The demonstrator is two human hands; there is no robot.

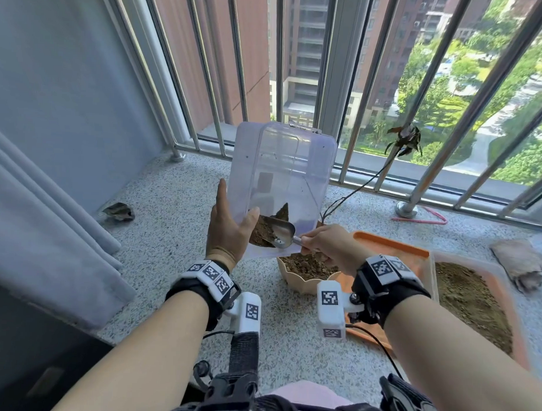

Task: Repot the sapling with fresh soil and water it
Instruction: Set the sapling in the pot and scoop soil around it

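Note:
My left hand (229, 225) grips the edge of a clear plastic box (280, 175), tipped steeply above a beige flowerpot (294, 280) filled with brown soil. A little soil lies in the box's low corner. My right hand (330, 244) pinches the handle of a small metal scoop (282, 233), whose bowl is inside the box against that soil. The sapling (401, 139) rises from the pot on a thin dark stem, with dark leaves up by the window bars.
An orange tray (394, 243) with a heap of soil lies right of the pot. A dead leaf (119, 211) sits at the left, a rag (519, 263) at the far right. Steel window bars (352, 116) close off the back of the stone sill.

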